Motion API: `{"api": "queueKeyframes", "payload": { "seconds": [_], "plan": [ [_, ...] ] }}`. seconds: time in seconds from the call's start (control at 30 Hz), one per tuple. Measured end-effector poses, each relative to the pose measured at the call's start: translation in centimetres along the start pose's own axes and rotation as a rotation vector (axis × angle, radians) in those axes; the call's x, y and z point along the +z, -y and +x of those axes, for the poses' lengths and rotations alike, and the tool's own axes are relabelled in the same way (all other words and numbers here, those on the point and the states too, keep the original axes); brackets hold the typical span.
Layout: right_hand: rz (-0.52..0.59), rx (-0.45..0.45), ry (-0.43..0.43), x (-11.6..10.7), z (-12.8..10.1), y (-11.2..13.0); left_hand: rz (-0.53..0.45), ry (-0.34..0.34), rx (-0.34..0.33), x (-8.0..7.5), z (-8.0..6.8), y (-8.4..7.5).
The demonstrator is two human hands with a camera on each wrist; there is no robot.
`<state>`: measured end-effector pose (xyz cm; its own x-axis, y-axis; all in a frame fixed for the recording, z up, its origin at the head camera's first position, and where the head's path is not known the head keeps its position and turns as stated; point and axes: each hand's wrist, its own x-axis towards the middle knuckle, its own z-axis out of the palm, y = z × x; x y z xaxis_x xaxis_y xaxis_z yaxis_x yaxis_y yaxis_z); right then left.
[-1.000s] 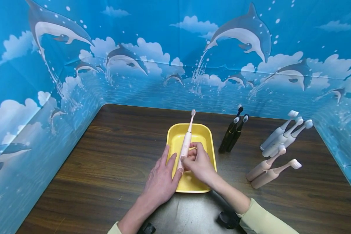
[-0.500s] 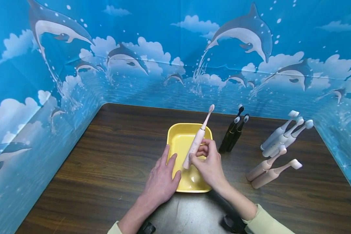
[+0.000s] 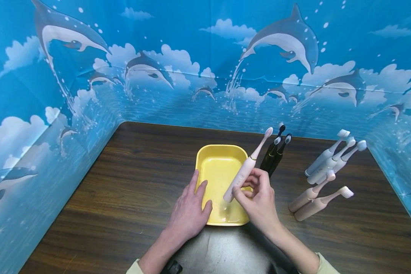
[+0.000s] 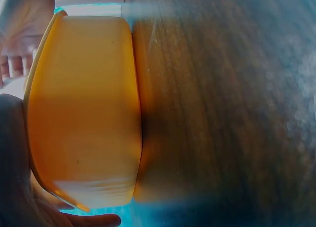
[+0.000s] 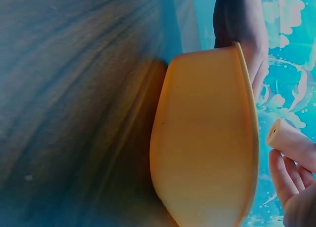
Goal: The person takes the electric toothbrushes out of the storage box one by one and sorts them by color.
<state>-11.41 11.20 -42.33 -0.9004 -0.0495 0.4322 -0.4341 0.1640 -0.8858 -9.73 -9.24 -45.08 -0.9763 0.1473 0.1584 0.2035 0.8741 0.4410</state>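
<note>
Pink toothbrush (image 3: pixel 245 173) is pinched in right hand (image 3: pixel 258 199), head tilted toward 1 o'clock. Yellow tray (image 3: pixel 215 158) rim is touched by left hand (image 3: pixel 188 213), fingers spread flat.

- Slim pale-pink plastic electric toothbrush (image 3: pixel 245 171), white bristle head, gold ring at neck: tilted, head up toward the far right, lower handle pinched above the tub's right rim.
- Shallow rectangular yellow plastic tub (image 3: pixel 200 160): upright on the table, nothing inside.
</note>
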Motion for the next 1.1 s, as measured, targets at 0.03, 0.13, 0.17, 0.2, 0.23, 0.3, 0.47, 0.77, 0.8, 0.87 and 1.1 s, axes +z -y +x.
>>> {"api": "queueKeyframes", "payload": {
  "seconds": [0.03, 0.13, 0.17, 0.2, 0.23, 0.3, 0.47, 0.77, 0.8, 0.87, 1.1],
  "plan": [
    [-0.002, -0.008, -0.001, -0.2, -0.2, 0.0, 0.0, 0.001, -0.001, 0.0, 0.0, 0.0],
    [0.008, -0.048, -0.013, -0.7, -0.8, 0.1, -0.001, 0.007, -0.006, 0.1, 0.0, 0.0],
    [0.013, -0.064, -0.017, -0.8, -1.0, 0.1, -0.003, 0.01, -0.008, 0.1, 0.0, 0.0],
    [0.019, -0.085, -0.02, -1.0, -1.2, 0.2, -0.004, 0.011, -0.009, 0.1, 0.0, 0.0],
    [0.027, -0.108, -0.024, -1.2, -1.3, 0.2, -0.006, 0.014, -0.01, 0.1, 0.1, 0.0],
    [0.042, -0.155, -0.03, -1.5, -1.7, 0.3, -0.011, 0.016, -0.01, 0.1, 0.1, 0.0],
    [0.063, -0.208, -0.052, -2.2, -2.6, 0.4, -0.02, 0.008, -0.006, 0.2, 0.1, 0.0],
    [-0.015, -0.175, -0.126, -3.5, -3.9, 0.8, -0.023, 0.002, -0.011, 0.2, 0.0, 0.1],
    [-0.035, -0.185, -0.135, -3.6, -4.0, 0.8, -0.024, 0.005, -0.015, 0.2, -0.1, 0.1],
    [-0.06, -0.195, -0.151, -4.0, -4.2, 0.9, -0.026, 0.009, -0.02, 0.2, -0.1, 0.1],
    [-0.103, -0.21, -0.228, -4.9, -5.0, 0.9, -0.025, -0.008, -0.004, 0.2, 0.0, 0.1]
  ]
}}
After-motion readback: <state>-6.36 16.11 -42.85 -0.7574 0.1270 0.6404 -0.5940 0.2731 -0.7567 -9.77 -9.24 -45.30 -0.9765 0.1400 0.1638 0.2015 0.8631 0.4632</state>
